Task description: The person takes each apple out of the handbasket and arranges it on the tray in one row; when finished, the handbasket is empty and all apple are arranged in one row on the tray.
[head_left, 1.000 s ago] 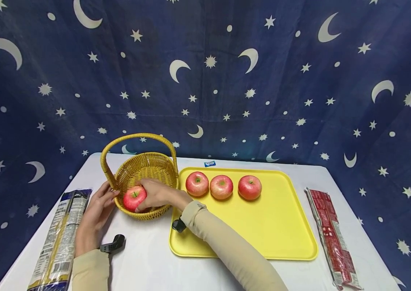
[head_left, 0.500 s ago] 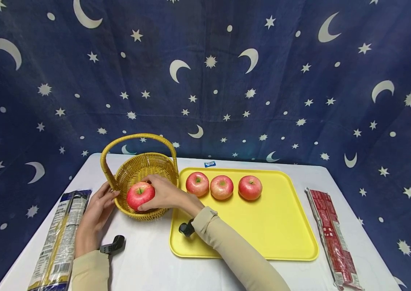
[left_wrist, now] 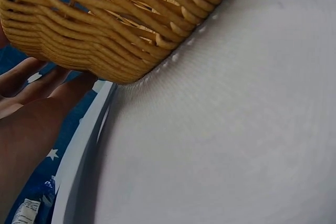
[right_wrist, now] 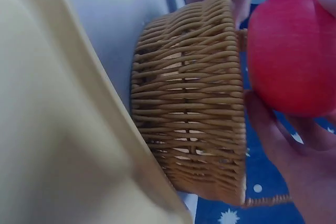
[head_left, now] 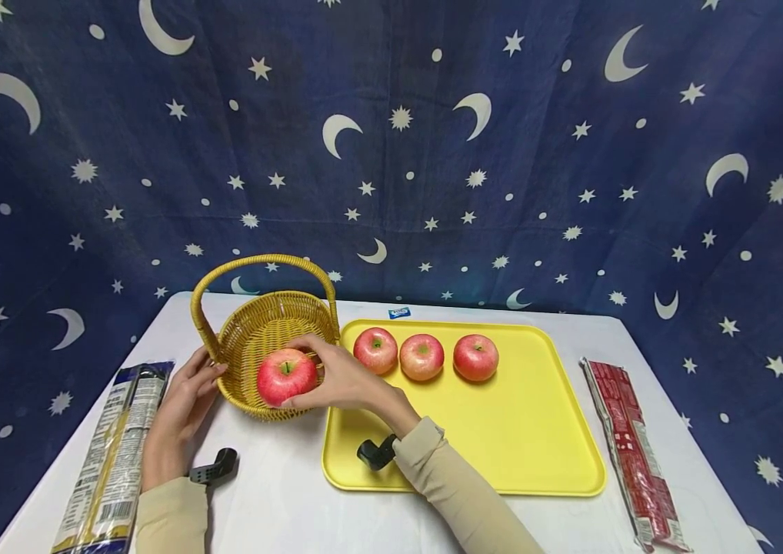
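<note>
My right hand (head_left: 346, 378) grips a red apple (head_left: 286, 377) between thumb and fingers, above the near right part of a yellow-brown wicker basket (head_left: 246, 338). In the right wrist view the apple (right_wrist: 294, 56) shows beyond the basket's rim, and the woven basket wall (right_wrist: 189, 98) fills the middle. My left hand (head_left: 180, 408) holds the basket's left side by the foot of its arched handle, a digit over the rim. From the left wrist, the fingers (left_wrist: 50, 95) lie along the outside of the basket wall. Behind the right hand, three more apples (head_left: 422, 357) sit in a row on a yellow tray (head_left: 488, 438).
The tray stands close to the basket's right side. A long plastic packet (head_left: 111, 454) lies at the left edge of the white table, and a red packet (head_left: 634, 454) at the right. A small blue packet (head_left: 400, 312) is behind the tray.
My right hand has lifted the apple from low inside the basket and drawn it to the right and towards me. The left hand and the basket have stayed in place.
</note>
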A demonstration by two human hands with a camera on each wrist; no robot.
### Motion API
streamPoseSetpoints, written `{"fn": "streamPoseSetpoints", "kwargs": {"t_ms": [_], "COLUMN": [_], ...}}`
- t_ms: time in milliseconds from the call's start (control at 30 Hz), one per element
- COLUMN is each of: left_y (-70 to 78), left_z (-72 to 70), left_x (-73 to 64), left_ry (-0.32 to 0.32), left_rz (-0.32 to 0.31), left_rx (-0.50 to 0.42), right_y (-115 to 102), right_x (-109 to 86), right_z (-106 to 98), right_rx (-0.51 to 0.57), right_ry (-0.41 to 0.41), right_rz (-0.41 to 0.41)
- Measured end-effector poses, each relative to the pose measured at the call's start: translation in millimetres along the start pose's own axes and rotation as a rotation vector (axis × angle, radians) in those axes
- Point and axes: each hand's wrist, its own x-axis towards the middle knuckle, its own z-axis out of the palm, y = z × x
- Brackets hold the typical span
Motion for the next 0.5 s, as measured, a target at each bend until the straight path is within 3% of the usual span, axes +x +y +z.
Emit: {"fn": "streamPoseSetpoints", "kwargs": {"t_ms": [167,333,500], "left_y": [-0.3,-1.1,-1.6], "left_z": [-0.5,-0.4,0.0], "left_x": [0.1,0.3,0.0], "left_ry": [-0.007,-0.012,-0.010], "left_rz": [0.003,0.011,0.010], "left_rx": [-0.002,0.002,0.006], "right_y": [2.9,8.1,15.2], "right_x": [-19.6,-38.8,-55.6], "right_z": [-4.3,-11.1,-23.1], "right_rx": [0.068,0.207,0.283], "right_ry": [0.027,0.063,0.122], "right_rz": [0.018,0.049,0.036]}}
